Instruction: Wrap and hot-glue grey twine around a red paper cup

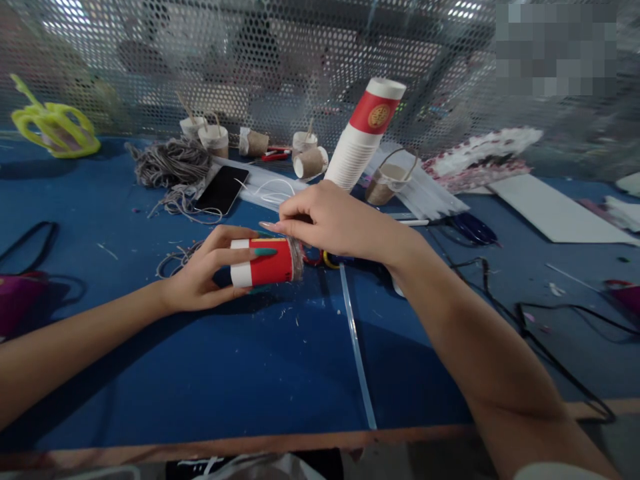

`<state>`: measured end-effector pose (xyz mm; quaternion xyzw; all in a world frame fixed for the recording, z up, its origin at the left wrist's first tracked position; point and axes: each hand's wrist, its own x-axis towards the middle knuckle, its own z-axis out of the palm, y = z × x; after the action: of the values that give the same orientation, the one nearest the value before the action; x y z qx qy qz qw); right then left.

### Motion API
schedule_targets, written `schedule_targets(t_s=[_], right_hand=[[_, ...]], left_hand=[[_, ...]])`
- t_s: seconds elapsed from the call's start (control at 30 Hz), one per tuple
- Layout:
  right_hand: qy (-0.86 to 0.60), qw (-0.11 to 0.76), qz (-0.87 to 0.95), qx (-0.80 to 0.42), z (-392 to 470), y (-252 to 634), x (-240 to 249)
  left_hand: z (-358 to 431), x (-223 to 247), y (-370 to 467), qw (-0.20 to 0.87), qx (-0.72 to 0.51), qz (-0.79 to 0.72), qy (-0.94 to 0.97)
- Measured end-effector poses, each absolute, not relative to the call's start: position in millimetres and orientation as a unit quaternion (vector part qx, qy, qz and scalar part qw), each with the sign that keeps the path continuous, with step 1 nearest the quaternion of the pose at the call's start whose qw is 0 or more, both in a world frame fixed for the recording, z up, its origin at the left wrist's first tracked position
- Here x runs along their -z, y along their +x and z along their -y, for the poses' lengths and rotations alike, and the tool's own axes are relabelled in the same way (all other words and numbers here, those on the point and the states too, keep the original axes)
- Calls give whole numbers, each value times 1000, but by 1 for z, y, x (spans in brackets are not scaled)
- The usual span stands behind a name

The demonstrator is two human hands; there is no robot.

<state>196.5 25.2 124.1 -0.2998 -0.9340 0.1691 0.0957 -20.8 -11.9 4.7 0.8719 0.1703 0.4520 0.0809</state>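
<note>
My left hand (pixel 203 270) is wrapped round a red and white paper cup (pixel 273 263) that lies on its side in the air just over the table. Grey yarn (pixel 296 260) is wound round the cup's right end. Bent over that end is my right hand (pixel 325 217), its thumb and forefinger closed together close to the yarn. Whether a strand is pinched there is too small to make out. Loose grey yarn (pixel 180 260) trails behind my left hand. Partly hidden under my right wrist are scissors (pixel 330 259) with red and yellow handles, beside a clear glue stick (pixel 356 347).
A tall stack of paper cups (pixel 353 150) stands behind my right hand. Farther back are a grey yarn bundle (pixel 170 163), a black phone (pixel 223 190) and several small yarn-wrapped cups (pixel 313 163). A white board (pixel 560 207) and black cables (pixel 500 307) lie to the right.
</note>
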Motion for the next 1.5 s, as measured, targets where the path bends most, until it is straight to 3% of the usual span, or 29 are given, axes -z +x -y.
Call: schedule_targets(t_s=[1.07, 1.5], right_hand=[[-293, 114, 929, -194, -28, 200, -125], [-272, 111, 936, -193, -29, 200, -125]], left_hand=[[12, 0, -19, 84, -488, -225, 839], [14, 1, -17, 159, -487, -245, 823]])
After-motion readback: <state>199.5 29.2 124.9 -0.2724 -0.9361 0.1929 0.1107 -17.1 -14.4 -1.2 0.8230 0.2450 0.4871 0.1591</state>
